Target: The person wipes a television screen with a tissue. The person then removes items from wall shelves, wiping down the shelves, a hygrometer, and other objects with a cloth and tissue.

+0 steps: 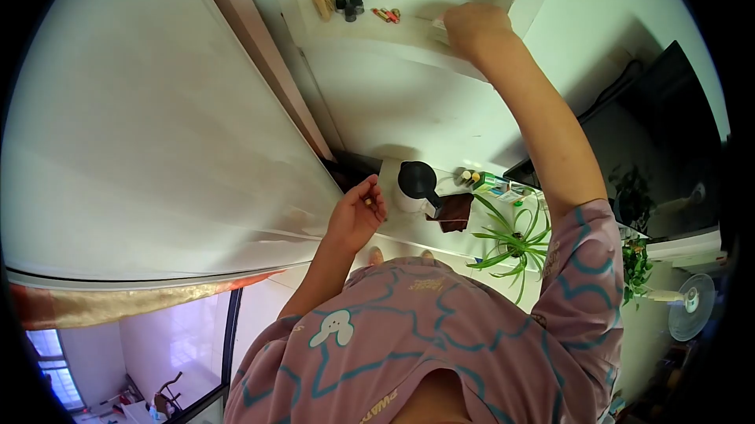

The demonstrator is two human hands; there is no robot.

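Observation:
My right hand (478, 31) reaches up to a white shelf (409, 34), its fingers closed at a small white box (439, 29) near the shelf's right end. Left of it on the shelf lie several small red and green cylinders (386, 15), which look like batteries. Further left stand several small dark bottles (351, 7). Lower down, my left hand (355, 219) is palm up with curled fingers around a small dark item (368, 200) with a yellowish end; its kind cannot be made out.
Below the shelf, a kettle with a black lid (417, 178) stands on a white surface beside a dark brown box (451, 213) and a spider plant (515, 245). A television (661, 133) hangs at right, with a fan (691, 306) below. A large white panel (157, 125) fills the left.

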